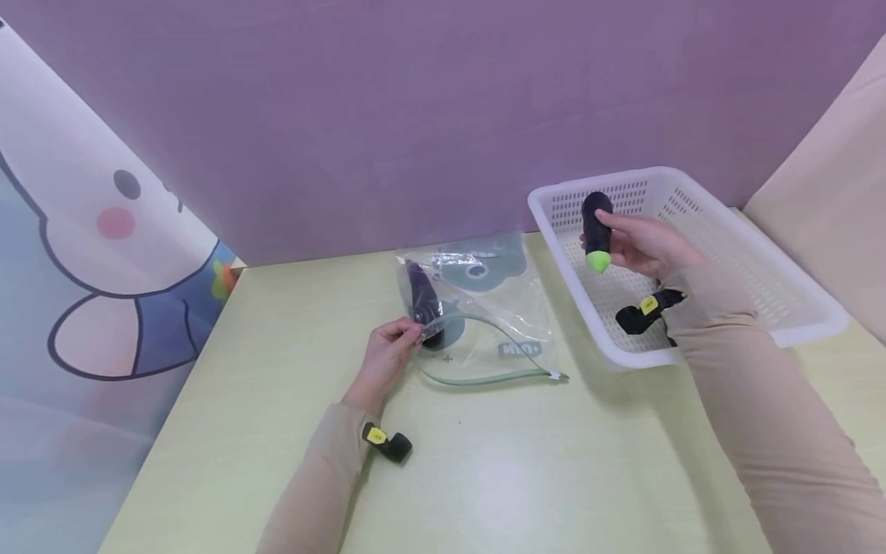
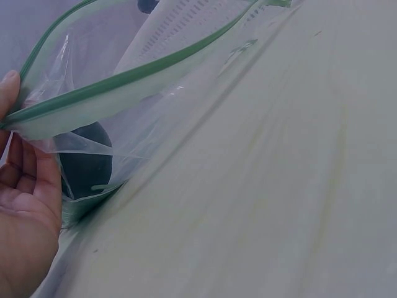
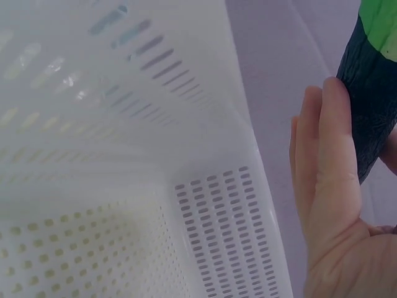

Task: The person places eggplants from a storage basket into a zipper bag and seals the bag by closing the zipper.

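My left hand (image 1: 388, 354) pinches the left corner of the mouth of a clear zip bag (image 1: 498, 308). The bag lies on the table with its green zip edges (image 2: 149, 71) spread apart. Inside its left side is a long dark purple eggplant (image 1: 422, 292); in the left wrist view a dark rounded shape (image 2: 90, 161) shows through the plastic. Over the white basket, my right hand (image 1: 644, 242) grips a dark, thick toy vegetable (image 1: 595, 223) with a bright green pointed end. In the right wrist view its dark surface (image 3: 366, 99) looks rough; its exact kind is unclear.
The white perforated basket (image 1: 803, 308) stands at the right against the purple back panel (image 1: 388, 138). A dark item partly shows under my right wrist in the basket. Pale table (image 1: 498, 469) lies in front of the bag. A cartoon-printed curtain (image 1: 90, 254) hangs at left.
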